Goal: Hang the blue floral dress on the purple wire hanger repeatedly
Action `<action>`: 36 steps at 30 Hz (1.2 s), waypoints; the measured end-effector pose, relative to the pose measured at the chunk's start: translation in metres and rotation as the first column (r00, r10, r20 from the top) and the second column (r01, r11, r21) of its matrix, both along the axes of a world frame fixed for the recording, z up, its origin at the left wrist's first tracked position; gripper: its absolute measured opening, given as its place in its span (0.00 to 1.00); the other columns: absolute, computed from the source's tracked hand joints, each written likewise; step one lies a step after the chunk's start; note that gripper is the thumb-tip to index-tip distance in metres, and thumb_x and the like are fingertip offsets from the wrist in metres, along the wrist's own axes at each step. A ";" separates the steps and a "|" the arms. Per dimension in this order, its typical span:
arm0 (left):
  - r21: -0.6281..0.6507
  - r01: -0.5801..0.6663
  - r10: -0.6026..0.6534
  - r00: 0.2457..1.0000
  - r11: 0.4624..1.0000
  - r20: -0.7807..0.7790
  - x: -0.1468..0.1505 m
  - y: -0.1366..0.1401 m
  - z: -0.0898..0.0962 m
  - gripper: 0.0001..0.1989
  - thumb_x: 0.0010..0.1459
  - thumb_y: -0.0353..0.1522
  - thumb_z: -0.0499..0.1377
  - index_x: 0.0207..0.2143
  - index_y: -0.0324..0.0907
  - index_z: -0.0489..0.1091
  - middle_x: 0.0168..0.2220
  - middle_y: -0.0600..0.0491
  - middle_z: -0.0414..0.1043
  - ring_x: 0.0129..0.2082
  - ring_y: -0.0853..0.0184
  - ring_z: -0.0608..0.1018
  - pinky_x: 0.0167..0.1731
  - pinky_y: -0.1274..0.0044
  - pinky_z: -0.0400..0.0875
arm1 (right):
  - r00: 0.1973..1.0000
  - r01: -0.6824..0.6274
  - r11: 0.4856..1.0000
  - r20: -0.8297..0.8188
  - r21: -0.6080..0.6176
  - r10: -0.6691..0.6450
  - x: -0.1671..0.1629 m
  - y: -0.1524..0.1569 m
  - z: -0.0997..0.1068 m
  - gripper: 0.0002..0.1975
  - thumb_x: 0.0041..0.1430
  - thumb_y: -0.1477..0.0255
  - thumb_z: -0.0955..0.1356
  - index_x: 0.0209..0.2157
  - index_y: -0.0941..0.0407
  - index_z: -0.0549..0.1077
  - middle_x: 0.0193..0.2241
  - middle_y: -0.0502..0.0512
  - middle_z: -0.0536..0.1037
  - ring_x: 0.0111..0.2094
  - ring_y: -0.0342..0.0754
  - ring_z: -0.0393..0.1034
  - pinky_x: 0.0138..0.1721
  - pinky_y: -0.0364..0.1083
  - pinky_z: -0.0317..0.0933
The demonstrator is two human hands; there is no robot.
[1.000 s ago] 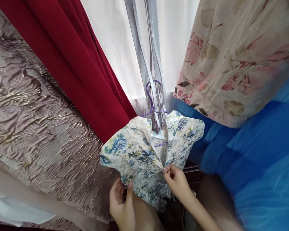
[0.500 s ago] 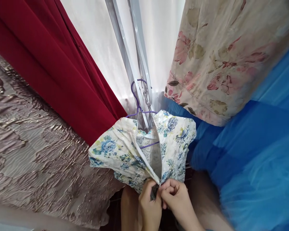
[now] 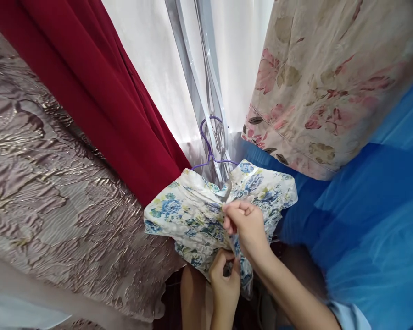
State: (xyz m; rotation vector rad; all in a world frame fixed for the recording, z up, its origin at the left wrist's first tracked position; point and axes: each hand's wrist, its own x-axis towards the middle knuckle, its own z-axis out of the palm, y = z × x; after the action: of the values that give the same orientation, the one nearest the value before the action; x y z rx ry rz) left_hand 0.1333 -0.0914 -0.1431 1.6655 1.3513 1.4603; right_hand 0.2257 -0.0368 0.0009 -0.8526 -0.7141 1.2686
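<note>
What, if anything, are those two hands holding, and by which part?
A blue-flowered garment: the right hand pinches it at the opening, near the neckline; the left hand pinches it lower, along the same line.

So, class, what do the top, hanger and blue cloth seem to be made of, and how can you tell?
Top: probably cotton or a blend, matt and printed; it wrinkles softly.
Hanger: perhaps plastic-coated wire, smooth purple; it looks thin, though solid plastic is possible.
Blue cloth: likely tulle or another sheer fabric, soft finish; paler streaks suggest thin layers, but blur hides the weave.
</note>
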 end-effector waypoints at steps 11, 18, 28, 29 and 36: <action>-0.081 0.006 -0.004 1.000 0.997 0.027 0.001 -0.003 -0.021 0.14 0.61 0.37 0.60 0.25 0.40 0.69 0.24 0.53 0.70 0.28 0.66 0.74 0.32 0.77 0.69 | 0.999 0.046 0.987 -0.006 0.152 -0.046 -0.016 0.028 0.052 0.07 0.50 0.72 0.71 0.23 0.60 0.75 0.12 0.45 0.73 0.12 0.36 0.60 0.15 0.36 0.52; -0.091 -0.062 0.083 0.962 0.994 0.258 -0.020 0.011 0.068 0.21 0.61 0.42 0.62 0.52 0.40 0.75 0.46 0.44 0.79 0.43 0.60 0.80 0.42 0.74 0.75 | 0.999 0.012 0.988 0.042 0.155 -0.019 -0.006 0.021 0.041 0.07 0.52 0.70 0.72 0.27 0.61 0.78 0.12 0.45 0.73 0.12 0.36 0.60 0.15 0.36 0.55; 0.256 0.156 -0.130 0.985 0.954 -0.113 -0.024 0.085 0.192 0.08 0.65 0.35 0.59 0.37 0.41 0.74 0.23 0.57 0.71 0.24 0.72 0.74 0.26 0.82 0.68 | 0.986 0.005 0.985 0.162 0.171 -0.033 0.004 0.018 0.042 0.07 0.49 0.70 0.72 0.24 0.59 0.74 0.11 0.46 0.72 0.13 0.38 0.61 0.16 0.38 0.55; 0.278 0.127 -0.111 0.991 0.952 -0.076 -0.022 0.085 0.191 0.07 0.65 0.35 0.59 0.36 0.41 0.73 0.22 0.58 0.69 0.23 0.73 0.74 0.25 0.82 0.67 | 0.981 -0.001 0.986 0.189 0.167 -0.031 0.004 0.021 0.039 0.07 0.49 0.71 0.72 0.23 0.59 0.73 0.11 0.46 0.72 0.13 0.38 0.61 0.16 0.38 0.55; 0.403 -0.122 0.040 0.978 0.907 0.206 -0.040 0.085 0.216 0.06 0.62 0.33 0.62 0.35 0.38 0.71 0.23 0.56 0.74 0.21 0.74 0.74 0.23 0.83 0.68 | 0.939 -0.029 0.998 0.343 0.060 0.007 0.006 0.019 -0.018 0.03 0.49 0.73 0.69 0.23 0.57 0.72 0.12 0.44 0.69 0.14 0.40 0.61 0.19 0.39 0.55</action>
State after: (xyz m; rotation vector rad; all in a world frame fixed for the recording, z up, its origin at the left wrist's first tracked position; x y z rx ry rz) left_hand 0.0933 -0.0062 0.0725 1.6713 1.0638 2.0136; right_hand 0.2317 -0.0175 -0.0170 -1.0293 -1.0368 1.1172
